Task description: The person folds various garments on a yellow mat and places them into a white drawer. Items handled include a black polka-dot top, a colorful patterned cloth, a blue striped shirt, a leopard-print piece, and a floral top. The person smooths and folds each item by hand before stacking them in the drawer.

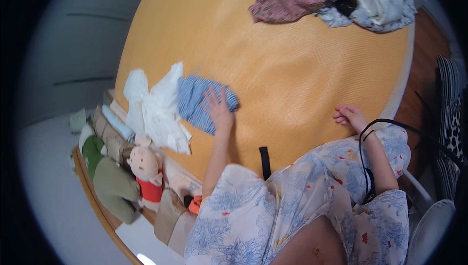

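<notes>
My left hand (219,109) lies flat, fingers spread, on a folded blue-and-white striped garment (199,100). That garment rests on a yellow-orange mat (285,71) over the bed. Beside it, to the left and touching or nearly touching, is a rumpled white garment (157,107). My right hand (349,115) rests above the mat near its right edge, fingers loosely curled, with no object seen in it. A black cable runs across the right wrist. A short black strap (264,162) lies on the mat between my arms.
Piled clothes, among them a pink patterned garment (292,1) and a white one (382,3), lie at the far right. Plush toys, including a pig in red (144,166) and a green one (109,181), line the left edge. A fan (431,228) stands at lower right.
</notes>
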{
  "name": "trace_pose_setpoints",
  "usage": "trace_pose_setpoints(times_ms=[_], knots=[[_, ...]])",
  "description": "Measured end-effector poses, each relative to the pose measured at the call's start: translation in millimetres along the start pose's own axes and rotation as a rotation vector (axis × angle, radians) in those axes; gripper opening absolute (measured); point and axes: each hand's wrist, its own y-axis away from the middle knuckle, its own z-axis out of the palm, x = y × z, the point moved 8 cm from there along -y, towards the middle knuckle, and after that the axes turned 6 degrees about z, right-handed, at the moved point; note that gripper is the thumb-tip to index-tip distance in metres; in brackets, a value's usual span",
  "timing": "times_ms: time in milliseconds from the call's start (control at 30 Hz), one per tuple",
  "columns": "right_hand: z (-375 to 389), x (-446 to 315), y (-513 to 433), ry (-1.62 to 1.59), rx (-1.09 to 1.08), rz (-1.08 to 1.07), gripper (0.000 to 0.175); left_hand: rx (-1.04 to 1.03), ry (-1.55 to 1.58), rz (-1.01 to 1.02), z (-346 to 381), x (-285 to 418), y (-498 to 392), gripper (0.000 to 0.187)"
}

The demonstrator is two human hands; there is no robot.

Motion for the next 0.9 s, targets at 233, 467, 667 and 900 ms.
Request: trace_pose_setpoints(times_ms=[233, 467, 667, 900], knots=[[-46, 11, 13, -0.117, 0.084, -0.015, 0.032, -0.122, 0.043, -0.229, -5, -74, -33, 0.093], [-86, 25, 19, -0.211, 0.154, -0.039, 0.031, 0.281, 0.484, 0.533, -55, 174, -179, 0.087], [-115, 7, 30, -0.254, 0.255, -0.120, 0.029, 0.103, 0.200, 0.347, -43, 253, -322, 0.058], [-75, -83, 30, -0.218, 0.158, -0.238, 0.039, -0.219, 0.827, 0.561, -86, 280, -156, 0.026]])
